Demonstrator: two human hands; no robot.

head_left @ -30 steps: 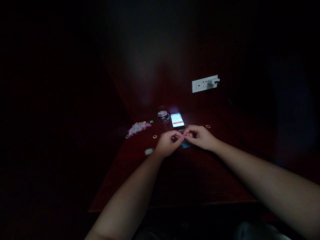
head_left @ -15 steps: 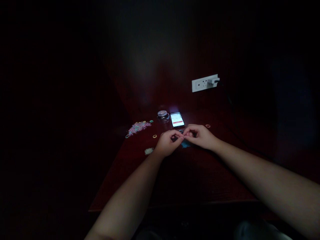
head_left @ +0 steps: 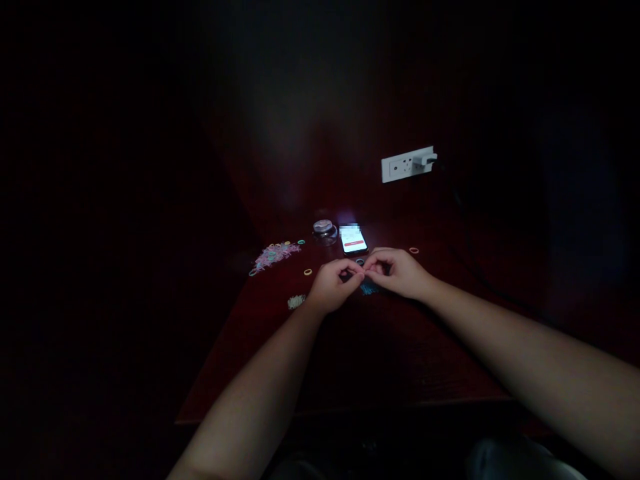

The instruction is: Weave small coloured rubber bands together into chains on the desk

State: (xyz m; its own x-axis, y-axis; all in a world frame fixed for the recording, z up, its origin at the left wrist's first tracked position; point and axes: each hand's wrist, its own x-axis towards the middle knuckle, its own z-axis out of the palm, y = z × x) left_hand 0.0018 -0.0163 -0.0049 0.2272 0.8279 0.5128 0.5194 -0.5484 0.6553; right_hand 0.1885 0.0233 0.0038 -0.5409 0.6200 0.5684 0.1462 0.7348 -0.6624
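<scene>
My left hand (head_left: 334,283) and my right hand (head_left: 397,272) meet over the dark red table, fingertips pinched together and touching. Whatever lies between them is too small to make out. Below my right hand is a bunch of blue bands (head_left: 369,289), partly hidden by the fingers. Just beyond the fingertips lies a pale ring-shaped band (head_left: 359,262). A cluster of whitish bands (head_left: 296,302) sits left of my left wrist, and a single yellowish band (head_left: 308,272) lies a little farther off.
A heap of mixed pastel bands (head_left: 276,256) covers the table's left side. Behind my hands stand a lidded clear jar (head_left: 325,232) and a lit phone (head_left: 353,240). An orange band (head_left: 414,251) lies at right. A wall socket (head_left: 407,165) holds a plug with a dark cable.
Both hands keep the same pinched pose, with hardly any movement of the fingers. The whole view has shifted very slightly.
</scene>
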